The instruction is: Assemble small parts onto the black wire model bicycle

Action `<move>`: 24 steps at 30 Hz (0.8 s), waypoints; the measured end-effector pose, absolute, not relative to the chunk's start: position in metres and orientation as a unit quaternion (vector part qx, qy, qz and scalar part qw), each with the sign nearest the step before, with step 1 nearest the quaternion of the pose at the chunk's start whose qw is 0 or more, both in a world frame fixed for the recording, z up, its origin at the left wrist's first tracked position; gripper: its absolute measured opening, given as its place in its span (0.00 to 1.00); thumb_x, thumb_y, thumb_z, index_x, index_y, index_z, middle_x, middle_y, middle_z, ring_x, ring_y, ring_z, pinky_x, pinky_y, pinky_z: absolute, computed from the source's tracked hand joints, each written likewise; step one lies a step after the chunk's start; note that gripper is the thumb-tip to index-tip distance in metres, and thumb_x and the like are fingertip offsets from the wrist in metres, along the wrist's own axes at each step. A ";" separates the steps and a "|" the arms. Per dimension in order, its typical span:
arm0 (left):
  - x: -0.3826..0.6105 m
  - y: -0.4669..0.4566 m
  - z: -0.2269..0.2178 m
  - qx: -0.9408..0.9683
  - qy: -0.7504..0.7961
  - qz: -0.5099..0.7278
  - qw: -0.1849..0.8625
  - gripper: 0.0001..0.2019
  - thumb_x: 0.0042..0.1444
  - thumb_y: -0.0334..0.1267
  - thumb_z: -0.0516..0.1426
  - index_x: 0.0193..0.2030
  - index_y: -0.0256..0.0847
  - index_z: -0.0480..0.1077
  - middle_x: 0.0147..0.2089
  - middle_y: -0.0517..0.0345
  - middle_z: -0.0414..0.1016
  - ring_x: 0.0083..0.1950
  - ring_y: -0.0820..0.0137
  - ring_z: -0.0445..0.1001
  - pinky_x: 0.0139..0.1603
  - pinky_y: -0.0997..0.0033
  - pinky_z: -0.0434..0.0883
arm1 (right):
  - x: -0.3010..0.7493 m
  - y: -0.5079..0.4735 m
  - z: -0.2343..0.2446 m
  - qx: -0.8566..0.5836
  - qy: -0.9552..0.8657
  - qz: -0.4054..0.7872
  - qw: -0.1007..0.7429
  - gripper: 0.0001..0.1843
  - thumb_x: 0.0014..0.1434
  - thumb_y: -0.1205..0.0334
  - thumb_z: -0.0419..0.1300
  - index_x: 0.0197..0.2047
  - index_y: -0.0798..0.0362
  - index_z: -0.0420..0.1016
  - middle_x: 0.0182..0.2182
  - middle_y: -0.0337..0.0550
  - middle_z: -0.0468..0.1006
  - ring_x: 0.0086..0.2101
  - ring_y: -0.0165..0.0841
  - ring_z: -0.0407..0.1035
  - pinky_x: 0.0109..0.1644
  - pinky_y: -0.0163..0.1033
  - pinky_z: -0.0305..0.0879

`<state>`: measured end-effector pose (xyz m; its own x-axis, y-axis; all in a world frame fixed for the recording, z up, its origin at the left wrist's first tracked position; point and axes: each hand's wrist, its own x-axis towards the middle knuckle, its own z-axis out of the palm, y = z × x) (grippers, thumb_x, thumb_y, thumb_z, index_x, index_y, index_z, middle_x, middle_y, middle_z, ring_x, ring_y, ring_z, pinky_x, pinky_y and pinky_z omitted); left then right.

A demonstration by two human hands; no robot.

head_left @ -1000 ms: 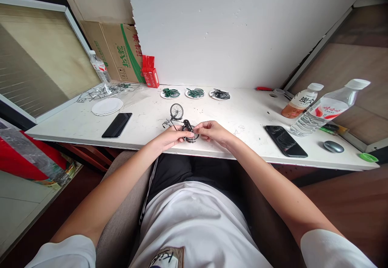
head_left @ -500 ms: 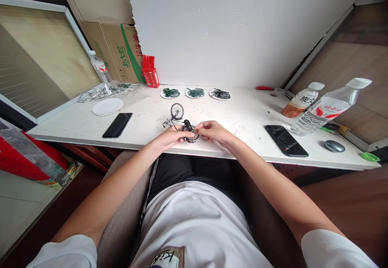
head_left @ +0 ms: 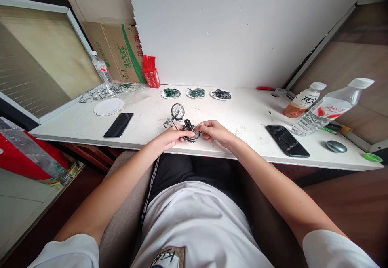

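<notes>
A small dark model bicycle (head_left: 179, 119) stands on the white table (head_left: 242, 118), its front wheel upright and away from me. My left hand (head_left: 170, 135) pinches the rear part of the model from the left. My right hand (head_left: 216, 131) is closed in a pinch on the rear wheel from the right. Both hands meet near the table's front edge, and their fingertips hide part of the rear wheel.
Three small plates of green and black parts (head_left: 196, 93) line the back. A black phone (head_left: 118, 125), a stack of white plates (head_left: 108, 106) and clear bags lie left. Another phone (head_left: 287, 140), two bottles (head_left: 329, 108), a mouse (head_left: 335, 146) and a green cap lie right.
Both hands stay pinched on the model's rear wheel; the fingers have shifted only slightly. The view has drifted a little.
</notes>
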<state>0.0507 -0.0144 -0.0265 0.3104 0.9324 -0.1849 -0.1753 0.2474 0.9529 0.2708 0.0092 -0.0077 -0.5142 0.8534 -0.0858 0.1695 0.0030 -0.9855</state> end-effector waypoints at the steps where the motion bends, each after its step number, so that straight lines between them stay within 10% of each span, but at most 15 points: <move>1: 0.051 -0.015 -0.026 0.449 0.417 0.415 0.672 0.17 0.41 0.33 0.77 0.38 0.36 0.82 0.38 0.52 0.82 0.39 0.70 0.75 0.34 0.70 0.59 | 0.271 0.010 -0.007 -0.402 -0.648 0.573 0.298 0.20 0.62 0.45 0.66 0.40 0.55 0.83 0.22 0.33 0.64 0.24 0.27 0.56 0.29 0.35 0.53; 10: 0.052 -0.019 -0.022 0.431 0.432 0.415 0.675 0.17 0.41 0.34 0.78 0.38 0.36 0.82 0.42 0.50 0.84 0.44 0.67 0.79 0.40 0.69 0.65 | 0.289 0.028 -0.010 -0.558 -0.778 0.044 0.284 0.18 0.72 0.53 0.55 0.42 0.53 0.83 0.38 0.51 0.81 0.33 0.37 0.70 0.37 0.40 0.58; 24: 0.051 -0.017 -0.024 0.426 0.426 0.415 0.682 0.17 0.41 0.33 0.78 0.39 0.34 0.82 0.42 0.49 0.85 0.44 0.66 0.80 0.45 0.67 0.69 | 0.290 0.036 -0.037 -0.556 -0.812 -0.048 0.171 0.19 0.75 0.59 0.54 0.43 0.54 0.86 0.44 0.63 0.80 0.49 0.52 0.69 0.41 0.47 0.67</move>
